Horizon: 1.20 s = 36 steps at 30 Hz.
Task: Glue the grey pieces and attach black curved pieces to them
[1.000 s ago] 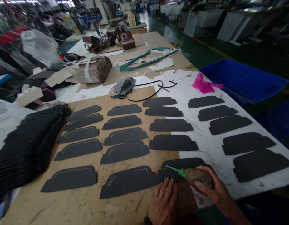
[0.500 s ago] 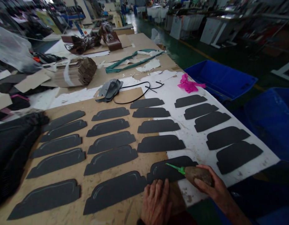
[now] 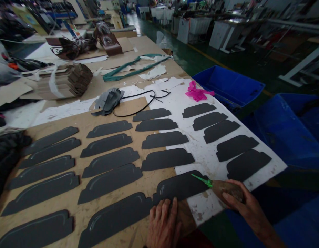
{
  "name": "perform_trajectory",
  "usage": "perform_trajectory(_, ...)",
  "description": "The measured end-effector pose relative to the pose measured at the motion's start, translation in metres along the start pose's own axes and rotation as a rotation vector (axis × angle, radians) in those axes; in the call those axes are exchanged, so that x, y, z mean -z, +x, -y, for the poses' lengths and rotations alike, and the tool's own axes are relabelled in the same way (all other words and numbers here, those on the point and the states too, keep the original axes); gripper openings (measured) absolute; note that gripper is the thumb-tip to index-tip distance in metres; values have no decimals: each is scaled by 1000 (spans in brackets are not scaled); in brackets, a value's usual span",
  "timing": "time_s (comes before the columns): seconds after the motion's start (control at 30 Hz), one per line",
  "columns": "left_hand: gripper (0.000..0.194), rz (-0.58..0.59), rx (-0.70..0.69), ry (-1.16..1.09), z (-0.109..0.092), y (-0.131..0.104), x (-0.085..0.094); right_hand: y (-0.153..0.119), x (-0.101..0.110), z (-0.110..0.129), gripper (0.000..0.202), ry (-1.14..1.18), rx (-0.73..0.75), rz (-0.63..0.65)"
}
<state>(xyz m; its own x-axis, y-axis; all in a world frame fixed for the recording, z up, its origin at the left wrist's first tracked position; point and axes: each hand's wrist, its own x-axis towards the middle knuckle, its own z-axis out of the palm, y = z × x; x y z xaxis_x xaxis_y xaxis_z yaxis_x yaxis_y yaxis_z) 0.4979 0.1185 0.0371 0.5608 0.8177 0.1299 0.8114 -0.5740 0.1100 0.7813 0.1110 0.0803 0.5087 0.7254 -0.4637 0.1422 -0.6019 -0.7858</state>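
Observation:
My right hand (image 3: 244,199) is wrapped round a brown glue bottle (image 3: 226,191) with a thin green nozzle (image 3: 202,180). Its tip is at the upper edge of a dark grey shaped panel (image 3: 178,187) near the table's front. A shiny line of glue curves along that panel's left end. My left hand (image 3: 163,222) lies with fingers stretched out on the panel's lower edge, holding nothing. Left of it, another panel (image 3: 115,218) shows a similar shiny line, as do several panels in the left columns. On the right-hand panels (image 3: 248,164) I see no such line.
Grey scraps and a black cord (image 3: 135,113) lie beyond the panels, with a pink cloth (image 3: 198,92) at the right. Bundled brown boards (image 3: 63,81) sit at the back left. Blue bins (image 3: 226,84) stand beside the table's right edge; black material (image 3: 7,151) is at the left.
The nozzle has moved rightward along the panel's upper edge. My left hand stays on the panel's lower edge. The whole view has shifted, so the table's contents appear further left.

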Motion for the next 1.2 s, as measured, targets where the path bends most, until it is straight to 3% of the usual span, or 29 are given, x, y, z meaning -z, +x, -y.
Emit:
perform_trajectory(0.37,54,32,-10,-18,0,2,5,-5,16,-12,57,-32,16,-91)
perform_trajectory(0.83,51,39,15,-55,-1,5,8,-18,28,-6,54,93,-107,-55)
perform_trajectory(0.93,50,23,9,-66,-2,6,9,-20,17,-1,55,150,-101,-49)
perform_trajectory(1.2,50,8,19,-69,-3,9,9,-26,-46,19,47,53,109,159)
